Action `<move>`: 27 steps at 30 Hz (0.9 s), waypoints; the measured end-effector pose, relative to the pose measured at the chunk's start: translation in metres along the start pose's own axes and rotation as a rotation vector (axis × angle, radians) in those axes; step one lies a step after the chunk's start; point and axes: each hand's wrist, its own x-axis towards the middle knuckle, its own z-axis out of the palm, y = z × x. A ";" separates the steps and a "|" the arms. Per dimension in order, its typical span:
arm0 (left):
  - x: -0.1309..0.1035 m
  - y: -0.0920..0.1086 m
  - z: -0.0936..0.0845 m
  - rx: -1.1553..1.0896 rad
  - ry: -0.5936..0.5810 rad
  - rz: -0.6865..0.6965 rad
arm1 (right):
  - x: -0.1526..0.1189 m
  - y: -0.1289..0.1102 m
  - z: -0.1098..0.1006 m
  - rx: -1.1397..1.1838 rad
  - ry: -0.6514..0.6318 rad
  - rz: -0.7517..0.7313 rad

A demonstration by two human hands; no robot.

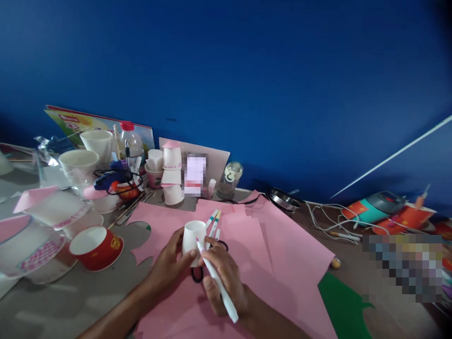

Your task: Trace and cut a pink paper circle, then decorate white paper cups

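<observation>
My left hand [178, 256] is wrapped round a small white paper cup [193, 232], which stands upside down above the pink paper [282, 263]. In my right hand [226, 270] is a white marker [221, 285]; its pink tip points at the cup's side, and I cannot tell whether it touches. Just behind the cup lie several other markers [213, 227] on the paper. Black scissor handles [197, 274] show partly under the cup and my hands; the rest of the scissors is hidden.
Left stand a red paper bowl [93, 249], decorated white bowls [35, 249] and stacked cups [97, 143]. A blurred phone [195, 174] leans at the back beside a cup tower [173, 179] and a glass jar [229, 181]. Tape roll [283, 200], white cables [318, 219] and green paper [344, 301] lie right.
</observation>
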 end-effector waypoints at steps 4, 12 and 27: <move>0.000 -0.004 0.000 0.028 0.004 0.008 | 0.002 -0.002 -0.001 -0.036 -0.006 0.025; -0.001 -0.005 0.000 0.055 0.011 0.022 | 0.007 -0.005 0.001 -0.053 -0.002 0.049; -0.001 -0.010 0.001 0.087 0.033 0.044 | 0.008 -0.006 0.002 -0.055 -0.009 0.083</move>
